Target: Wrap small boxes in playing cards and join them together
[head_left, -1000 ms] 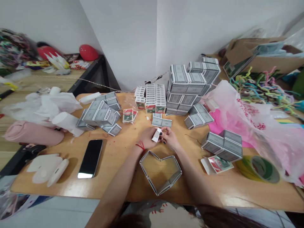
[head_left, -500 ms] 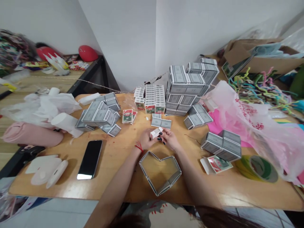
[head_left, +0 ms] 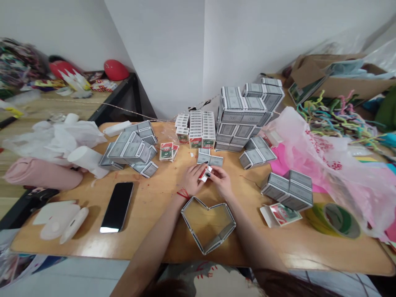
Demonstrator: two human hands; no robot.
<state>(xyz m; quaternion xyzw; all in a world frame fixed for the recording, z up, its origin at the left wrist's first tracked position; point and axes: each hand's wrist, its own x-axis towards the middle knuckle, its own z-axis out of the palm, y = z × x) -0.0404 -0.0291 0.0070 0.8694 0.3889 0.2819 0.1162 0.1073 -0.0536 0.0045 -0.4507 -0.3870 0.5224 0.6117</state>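
Observation:
Both my hands meet over the middle of the wooden table (head_left: 148, 214), closed together on one small white and red card box (head_left: 204, 173). My left hand (head_left: 192, 180) holds its left side with the fingers curled over the top. My right hand (head_left: 220, 180) pinches its right end with dark-nailed fingers. Just in front of my wrists lies a heart-shaped frame (head_left: 208, 222) made of card boxes joined edge to edge. Two grey patterned boxes (head_left: 210, 159) lie flat just beyond my fingers.
Stacks of grey card boxes (head_left: 246, 113) rise at the back, with more piles at the left (head_left: 130, 148) and right (head_left: 289, 189). A black phone (head_left: 117, 206) lies at the left. A green tape roll (head_left: 334, 218) and a pink plastic bag (head_left: 328, 165) sit at the right.
The small box has been turned in my fingers, and both hands have shifted slightly farther from me toward the two flat boxes.

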